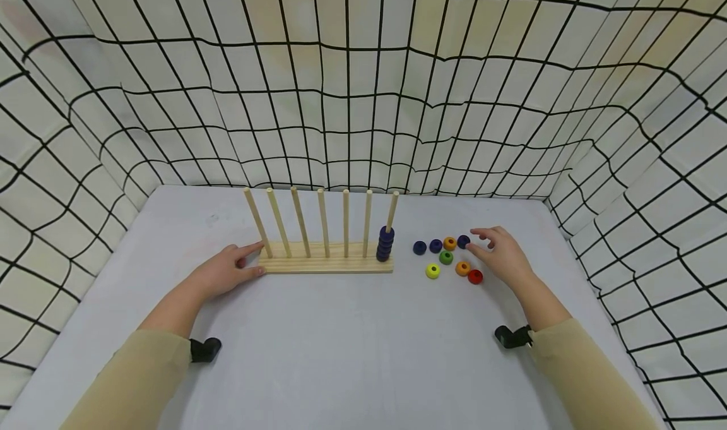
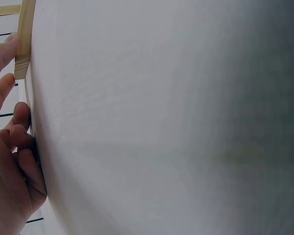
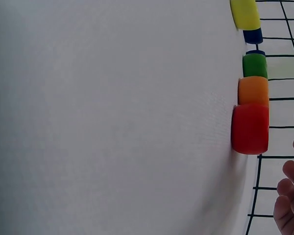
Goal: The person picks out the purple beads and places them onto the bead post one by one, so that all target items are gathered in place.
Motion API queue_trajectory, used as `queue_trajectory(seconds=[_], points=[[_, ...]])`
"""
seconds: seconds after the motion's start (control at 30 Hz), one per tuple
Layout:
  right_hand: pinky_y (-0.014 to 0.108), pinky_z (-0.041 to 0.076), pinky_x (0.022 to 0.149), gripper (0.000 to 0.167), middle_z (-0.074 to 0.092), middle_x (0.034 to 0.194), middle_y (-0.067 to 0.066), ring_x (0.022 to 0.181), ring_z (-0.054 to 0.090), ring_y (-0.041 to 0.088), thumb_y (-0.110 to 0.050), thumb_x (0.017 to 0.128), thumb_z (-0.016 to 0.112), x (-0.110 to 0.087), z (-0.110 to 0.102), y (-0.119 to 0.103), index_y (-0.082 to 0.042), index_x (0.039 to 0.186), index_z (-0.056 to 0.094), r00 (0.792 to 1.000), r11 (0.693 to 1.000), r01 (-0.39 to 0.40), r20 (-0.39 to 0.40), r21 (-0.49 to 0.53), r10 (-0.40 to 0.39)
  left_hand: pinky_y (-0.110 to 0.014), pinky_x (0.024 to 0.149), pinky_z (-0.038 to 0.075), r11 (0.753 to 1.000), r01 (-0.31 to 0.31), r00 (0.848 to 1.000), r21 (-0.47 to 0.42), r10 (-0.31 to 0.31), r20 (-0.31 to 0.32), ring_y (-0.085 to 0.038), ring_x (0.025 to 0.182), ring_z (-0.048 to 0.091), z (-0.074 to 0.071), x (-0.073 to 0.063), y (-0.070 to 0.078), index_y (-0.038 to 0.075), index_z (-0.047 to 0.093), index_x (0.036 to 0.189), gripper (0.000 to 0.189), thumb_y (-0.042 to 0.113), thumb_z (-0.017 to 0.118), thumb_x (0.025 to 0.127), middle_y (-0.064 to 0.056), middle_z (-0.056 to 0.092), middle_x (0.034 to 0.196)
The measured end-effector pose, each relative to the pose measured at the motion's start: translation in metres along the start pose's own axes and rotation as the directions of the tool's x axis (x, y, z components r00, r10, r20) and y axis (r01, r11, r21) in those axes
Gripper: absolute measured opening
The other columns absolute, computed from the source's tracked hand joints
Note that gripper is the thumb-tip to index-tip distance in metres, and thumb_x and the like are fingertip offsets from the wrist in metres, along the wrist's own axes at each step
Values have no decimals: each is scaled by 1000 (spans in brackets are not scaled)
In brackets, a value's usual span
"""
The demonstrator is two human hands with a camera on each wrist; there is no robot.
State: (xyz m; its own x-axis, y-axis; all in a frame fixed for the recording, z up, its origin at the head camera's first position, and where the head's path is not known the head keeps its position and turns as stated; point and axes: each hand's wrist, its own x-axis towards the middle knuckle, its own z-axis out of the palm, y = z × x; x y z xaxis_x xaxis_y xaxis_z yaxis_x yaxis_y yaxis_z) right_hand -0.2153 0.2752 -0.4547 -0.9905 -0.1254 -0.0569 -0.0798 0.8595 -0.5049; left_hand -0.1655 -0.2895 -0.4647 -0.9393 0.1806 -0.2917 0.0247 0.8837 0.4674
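Observation:
A wooden peg rack (image 1: 326, 266) stands on the table, several upright pegs along its base. Dark blue beads (image 1: 385, 244) are stacked on the rightmost peg. My left hand (image 1: 221, 271) holds the rack's left end between thumb and index finger; its other fingers curl against the table in the left wrist view. To the right, my right hand (image 1: 505, 256) hovers with thumb and index finger parted beside a dark blue bead (image 1: 463, 242). Nothing is visibly held there. Close by lie a red bead (image 3: 251, 129), a green bead (image 1: 445, 257) and a yellow bead (image 1: 433, 271).
Two orange beads, one at the back (image 1: 450, 244) and one nearer (image 1: 462, 268), and two more dark blue beads (image 1: 419, 247) lie in the same loose group. A white cloth (image 1: 341, 354) covers the table. Black netting (image 1: 363, 95) over white panels encloses the back and sides.

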Motion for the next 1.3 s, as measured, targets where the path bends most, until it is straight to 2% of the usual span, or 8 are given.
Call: queue_trajectory(seconds=[0.23, 0.57, 0.93, 1.3], points=[[48, 46, 90, 52, 52, 130, 18, 111, 48, 35, -34, 97, 66, 9, 6, 4, -10, 141, 55, 998, 999, -38, 41, -15, 38, -36, 66, 31, 1000, 5, 1000, 3, -5, 0, -20, 74, 40, 0, 0, 0, 13, 37, 154, 77, 53, 63, 93, -7, 41, 87], [51, 44, 92, 55, 50, 131, 20, 111, 49, 36, -37, 97, 65, 18, 10, 9, -8, 142, 53, 994, 999, -42, 98, -35, 45, -36, 65, 32, 1000, 2, 1000, 2, -2, 1, -20, 74, 40, 0, 1, -1, 13, 37, 154, 78, 55, 62, 93, -7, 41, 87], [56, 38, 103, 55, 47, 135, 23, 119, 47, 39, -36, 97, 64, 23, 12, 12, -9, 144, 51, 985, 996, -90, 145, -7, 90, -36, 66, 32, 1000, 0, 1000, 4, 0, 4, -20, 74, 41, 0, 1, 0, 13, 37, 154, 78, 55, 62, 93, -7, 41, 88], [57, 36, 104, 53, 47, 134, 23, 122, 45, 40, -34, 98, 64, 24, 10, 9, -10, 144, 51, 980, 994, -107, 167, -15, 108, -37, 66, 32, 1000, -2, 1000, 2, 2, 11, -20, 74, 40, 0, 1, 2, 13, 36, 154, 79, 55, 62, 93, -7, 41, 88]])
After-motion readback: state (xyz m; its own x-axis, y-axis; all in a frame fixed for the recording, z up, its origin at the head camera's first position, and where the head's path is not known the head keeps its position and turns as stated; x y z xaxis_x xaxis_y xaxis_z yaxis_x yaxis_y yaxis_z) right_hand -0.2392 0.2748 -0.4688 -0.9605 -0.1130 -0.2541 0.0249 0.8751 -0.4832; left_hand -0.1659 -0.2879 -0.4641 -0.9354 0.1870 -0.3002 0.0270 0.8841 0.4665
